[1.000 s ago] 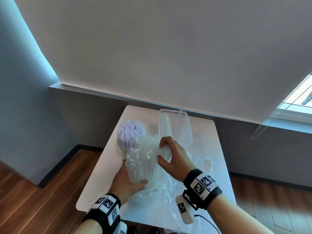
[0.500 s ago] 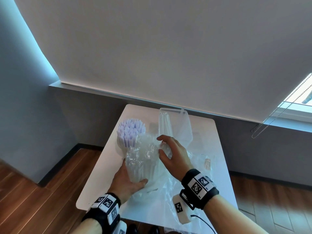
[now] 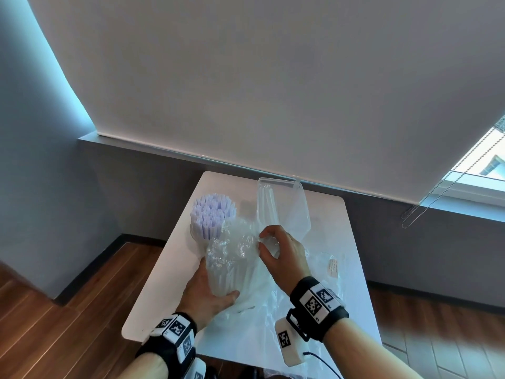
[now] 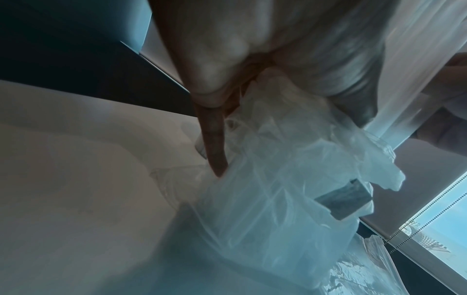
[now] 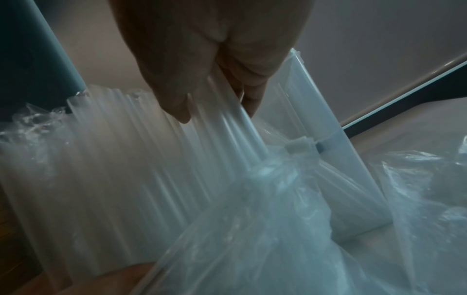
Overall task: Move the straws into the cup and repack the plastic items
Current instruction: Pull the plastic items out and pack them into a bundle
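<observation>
On the small white table (image 3: 352, 242) a bundle of clear straws (image 3: 232, 266) in crinkled plastic wrap stood nearly upright near the middle. The left hand (image 3: 203, 289) cupped its base from the seven o'clock side, thumb hooked across the bottom, fingers wrapped around it. The right hand (image 3: 281, 255) came in from four o'clock and pinched the loose wrap at the top of the bundle between thumb and fingertips. At eleven o'clock from the bundle, just beside it, a cup (image 3: 194, 231) held a packed cluster of pale purple straws (image 3: 214, 214) standing on end. At one o'clock a clear plastic box (image 3: 284, 206) stood open, its lid leaning. A loose clear plastic bag (image 3: 262, 318) lay spread under the hands toward five o'clock, with a small paper label (image 3: 334, 268) lying at three o'clock.
</observation>
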{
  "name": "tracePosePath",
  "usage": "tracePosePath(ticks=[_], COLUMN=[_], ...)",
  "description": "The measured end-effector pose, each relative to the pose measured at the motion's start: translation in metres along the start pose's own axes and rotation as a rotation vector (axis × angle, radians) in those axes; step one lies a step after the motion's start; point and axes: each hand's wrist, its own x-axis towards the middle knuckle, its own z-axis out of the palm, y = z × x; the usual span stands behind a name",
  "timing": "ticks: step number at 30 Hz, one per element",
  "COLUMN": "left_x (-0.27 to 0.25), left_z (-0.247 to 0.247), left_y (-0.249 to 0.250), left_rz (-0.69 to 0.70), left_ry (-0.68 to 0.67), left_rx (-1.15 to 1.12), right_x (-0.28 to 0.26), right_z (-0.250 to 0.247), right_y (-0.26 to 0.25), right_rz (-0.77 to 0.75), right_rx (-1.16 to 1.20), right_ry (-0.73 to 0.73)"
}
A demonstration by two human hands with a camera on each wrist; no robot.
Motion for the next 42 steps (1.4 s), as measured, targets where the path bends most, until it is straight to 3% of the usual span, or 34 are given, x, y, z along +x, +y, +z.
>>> tracePosePath(ticks=[18, 22, 27, 32, 35, 38, 42], left_x=[0.006, 0.007, 0.005, 0.006, 0.005, 0.007, 0.007], left_z=[0.002, 0.003, 0.002, 0.002, 0.003, 0.003, 0.003], left_y=[-0.003, -0.007, -0.004, -0.007, -0.007, -0.008, -0.01], left_rz=[-0.018, -0.021, 0.015, 0.042, 0.052, 0.056, 0.056], left_ry=[-0.001, 0.011, 0.019, 0.025, 0.018, 0.021, 0.019], left_rx=[0.052, 0.043, 0.007, 0.006, 0.005, 0.013, 0.012], right_x=[0.035, 0.043, 0.048, 0.058, 0.063, 0.069, 0.073], right_z=[-0.027, -0.029, -0.026, -0.032, -0.036, -0.036, -0.041], right_y=[-0.016, -0.021, -0.023, -0.025, -0.028, -0.025, -0.028], right_rz=[-0.271, -0.232, -0.074, -0.086, -0.102, -0.055, -0.062], right_rx=[0.089, 0.091, 0.181, 0.244, 0.211, 0.276, 0.307], right_ry=[0.07, 0.002, 0.018, 0.033, -0.07, 0.036, 0.068])
